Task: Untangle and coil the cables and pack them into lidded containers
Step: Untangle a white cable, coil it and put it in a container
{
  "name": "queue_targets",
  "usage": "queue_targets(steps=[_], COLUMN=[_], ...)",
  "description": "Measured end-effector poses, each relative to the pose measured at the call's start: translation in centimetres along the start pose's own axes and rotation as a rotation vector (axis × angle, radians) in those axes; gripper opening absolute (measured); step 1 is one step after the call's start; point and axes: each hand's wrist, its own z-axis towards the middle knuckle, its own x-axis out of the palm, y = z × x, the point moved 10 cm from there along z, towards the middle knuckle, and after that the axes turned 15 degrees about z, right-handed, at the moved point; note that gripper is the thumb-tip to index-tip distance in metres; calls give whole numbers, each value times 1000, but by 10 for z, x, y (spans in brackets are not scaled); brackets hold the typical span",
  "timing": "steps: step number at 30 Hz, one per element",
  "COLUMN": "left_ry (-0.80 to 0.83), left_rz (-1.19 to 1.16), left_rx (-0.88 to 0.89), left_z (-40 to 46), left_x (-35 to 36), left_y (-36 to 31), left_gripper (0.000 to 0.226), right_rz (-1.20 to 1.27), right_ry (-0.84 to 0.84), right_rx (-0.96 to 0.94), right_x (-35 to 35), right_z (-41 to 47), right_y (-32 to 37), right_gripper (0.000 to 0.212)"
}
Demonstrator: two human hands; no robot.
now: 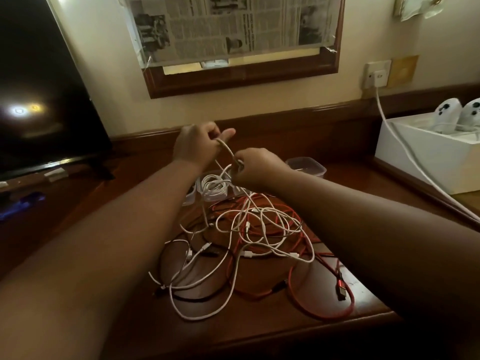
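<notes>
A tangle of white, red and black cables (249, 245) lies spread over the dark wooden table (259, 333). My left hand (197, 144) and my right hand (255, 166) are raised above the far side of the pile. Both pinch the same white cable (228, 150), which runs taut between them and trails down into the tangle. Below my hands a clear container (207, 194) holds a coiled white cable (215, 184). A second clear lidded container (307, 166) stands just right of my right hand. A red cable's plug (341, 292) rests near the table's front right.
A dark TV screen (44, 100) stands at the left. At the right a white box (426, 157) holds two white controllers (457, 113), and a white cord (405, 149) runs from a wall socket (376, 74) across it. A wooden frame covered in newspaper (233, 35) hangs behind.
</notes>
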Motion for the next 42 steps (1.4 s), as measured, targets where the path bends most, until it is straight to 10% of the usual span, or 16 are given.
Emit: queue_targets(steps=[10,19,31,42], left_ry=[393,368,15,361], left_rz=[-492,-491,164,-280], left_rx=[-45,-98,317,148], left_z=[-75,-89,-11,-86], left_x=[92,94,-18,68], left_y=[-12,3,-40,-33], left_gripper=[12,20,22,10], right_rz=[801,1613,90,338], right_ry=[-319,-231,-144,-284], right_rx=[-73,69,-7,68], right_x=[-41,-32,-50,-64], right_z=[3,1,4,5], right_y=[4,3,27,5], right_gripper=[13,20,24,23])
